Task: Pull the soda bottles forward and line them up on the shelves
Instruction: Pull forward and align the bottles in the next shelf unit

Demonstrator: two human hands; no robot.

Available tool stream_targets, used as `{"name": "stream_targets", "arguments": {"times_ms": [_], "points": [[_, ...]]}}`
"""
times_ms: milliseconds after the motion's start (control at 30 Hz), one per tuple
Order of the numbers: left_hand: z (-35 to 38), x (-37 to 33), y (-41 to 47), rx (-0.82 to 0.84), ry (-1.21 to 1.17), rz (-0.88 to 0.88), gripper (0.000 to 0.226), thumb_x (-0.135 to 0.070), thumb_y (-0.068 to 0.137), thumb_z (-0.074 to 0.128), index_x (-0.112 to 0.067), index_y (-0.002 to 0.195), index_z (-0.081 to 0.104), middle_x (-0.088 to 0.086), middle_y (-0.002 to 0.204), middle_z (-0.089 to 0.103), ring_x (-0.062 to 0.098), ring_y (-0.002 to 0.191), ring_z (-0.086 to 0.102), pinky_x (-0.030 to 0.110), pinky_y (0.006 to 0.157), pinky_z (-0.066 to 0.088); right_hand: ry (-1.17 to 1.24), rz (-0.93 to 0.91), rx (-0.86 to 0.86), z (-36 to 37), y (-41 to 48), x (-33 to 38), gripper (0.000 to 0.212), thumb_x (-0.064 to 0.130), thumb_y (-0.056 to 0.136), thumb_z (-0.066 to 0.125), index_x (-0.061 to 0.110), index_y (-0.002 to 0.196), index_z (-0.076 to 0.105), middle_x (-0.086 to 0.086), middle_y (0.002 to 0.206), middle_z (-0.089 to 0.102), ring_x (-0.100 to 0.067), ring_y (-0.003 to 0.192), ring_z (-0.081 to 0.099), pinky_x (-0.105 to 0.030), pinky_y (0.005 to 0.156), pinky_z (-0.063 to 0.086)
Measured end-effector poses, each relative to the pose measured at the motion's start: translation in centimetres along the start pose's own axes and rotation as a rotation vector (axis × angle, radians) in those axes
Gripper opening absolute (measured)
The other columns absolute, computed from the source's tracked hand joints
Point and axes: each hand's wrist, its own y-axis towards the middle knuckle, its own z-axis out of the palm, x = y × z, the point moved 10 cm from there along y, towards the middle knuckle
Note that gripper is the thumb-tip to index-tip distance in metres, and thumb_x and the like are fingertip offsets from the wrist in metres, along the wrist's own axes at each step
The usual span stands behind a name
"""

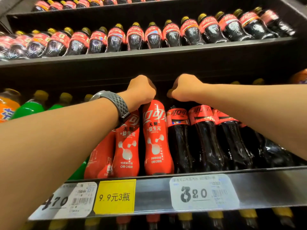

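Soda bottles stand in rows on dark shelves. On the middle shelf (166, 175), my left hand (141, 92), with a grey watch on its wrist, grips the top of a red-wrapped cola bottle (155, 138). Another red-wrapped bottle (127, 146) stands just left of it. My right hand (186, 88) is curled round the yellow cap of a dark cola bottle (180, 138). More dark cola bottles (207, 138) stand to its right. The fingers of both hands are hidden behind the knuckles.
The shelf above (149, 53) carries a full row of dark cola bottles (135, 37). Green bottles (31, 107) and an orange bottle (8, 107) stand at the left of the middle shelf. Price tags (204, 191) line the shelf front. Yellow caps (216, 214) show on the shelf below.
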Motion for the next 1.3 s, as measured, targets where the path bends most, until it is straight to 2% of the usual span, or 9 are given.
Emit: {"name": "stream_targets", "arguments": {"times_ms": [367,467,600,700,833,933,1067,1200,1300], "points": [[-0.2,-0.6,-0.3,0.021,0.121,0.090,0.026,-0.021,0.089,0.061,-0.018,0.114,0.069,0.004,0.116,0.066,0.020,0.104,0.061,0.025,0.076,0.046,-0.095,-0.030,0.079,-0.1,-0.5,0.8,0.042,0.043,0.082,0.065,0.011,0.109,0.066,-0.009,0.101,0.066,-0.026,0.087,0.061,-0.029,0.068,0.048],[-2.1,-0.2,-0.4,-0.036,0.127,0.126,0.029,-0.012,0.087,0.053,-0.018,0.111,0.069,0.005,0.114,0.067,0.022,0.105,0.061,0.030,0.083,0.050,-0.200,-0.025,0.114,0.1,-0.5,1.5,0.041,0.039,0.085,0.062,0.008,0.112,0.065,-0.012,0.107,0.066,-0.030,0.093,0.062,-0.028,0.067,0.045],[-4.8,2.7,-0.5,-0.080,0.235,0.100,0.033,-0.012,0.084,0.049,-0.017,0.111,0.066,0.009,0.116,0.066,0.029,0.108,0.060,0.039,0.093,0.050,-0.156,-0.052,0.016,-0.8,-0.7,3.6,0.029,0.031,0.082,0.061,0.010,0.100,0.068,-0.012,0.100,0.068,-0.030,0.084,0.061,-0.028,0.066,0.047],[-6.1,5.7,-0.4,-0.098,0.311,0.016,0.035,-0.016,0.083,0.052,-0.014,0.116,0.064,0.015,0.119,0.064,0.036,0.109,0.059,0.041,0.093,0.049,-0.050,-0.146,-0.061,-1.1,-0.9,7.0,0.032,0.037,0.081,0.058,0.015,0.102,0.069,-0.011,0.103,0.069,-0.032,0.096,0.063,-0.033,0.079,0.052],[-5.8,9.1,-0.4,0.001,0.456,-0.051,0.035,-0.032,0.082,0.060,-0.015,0.113,0.063,0.016,0.118,0.063,0.037,0.106,0.059,0.036,0.083,0.049,-0.100,-0.245,0.079,2.1,-1.6,11.5,0.042,0.045,0.089,0.053,0.017,0.118,0.064,-0.010,0.119,0.065,-0.031,0.110,0.058,-0.034,0.089,0.048],[-5.3,9.4,-0.5,0.020,0.517,0.000,0.038,-0.035,0.081,0.064,-0.014,0.112,0.063,0.015,0.116,0.065,0.035,0.106,0.060,0.031,0.073,0.043,-0.121,-0.258,0.128,4.1,-2.0,13.1,0.042,0.045,0.093,0.048,0.018,0.123,0.061,-0.010,0.125,0.061,-0.031,0.115,0.056,-0.036,0.094,0.046],[-5.6,9.2,0.0,0.029,0.400,0.004,0.032,-0.022,0.080,0.064,-0.009,0.109,0.068,0.014,0.113,0.067,0.032,0.104,0.062,0.029,0.074,0.045,-0.110,-0.197,0.089,4.2,-1.8,13.2,0.040,0.042,0.092,0.050,0.017,0.121,0.060,-0.011,0.121,0.062,-0.031,0.111,0.056,-0.037,0.091,0.047],[-6.4,9.3,-0.2,0.014,0.141,-0.028,0.026,-0.008,0.079,0.059,-0.009,0.101,0.072,0.010,0.098,0.069,0.029,0.095,0.064,0.028,0.072,0.051,-0.080,-0.146,0.053,3.9,-1.6,12.7,0.040,0.043,0.089,0.056,0.014,0.116,0.063,-0.011,0.115,0.064,-0.030,0.105,0.060,-0.034,0.084,0.049],[-6.5,10.0,-0.3,0.011,-0.022,-0.076,0.027,-0.002,0.081,0.056,-0.008,0.102,0.071,0.011,0.099,0.068,0.028,0.095,0.063,0.033,0.080,0.055,-0.043,-0.106,0.036,3.8,-1.6,12.3,0.042,0.043,0.087,0.059,0.012,0.114,0.064,-0.011,0.112,0.065,-0.030,0.101,0.061,-0.036,0.083,0.052]]}}
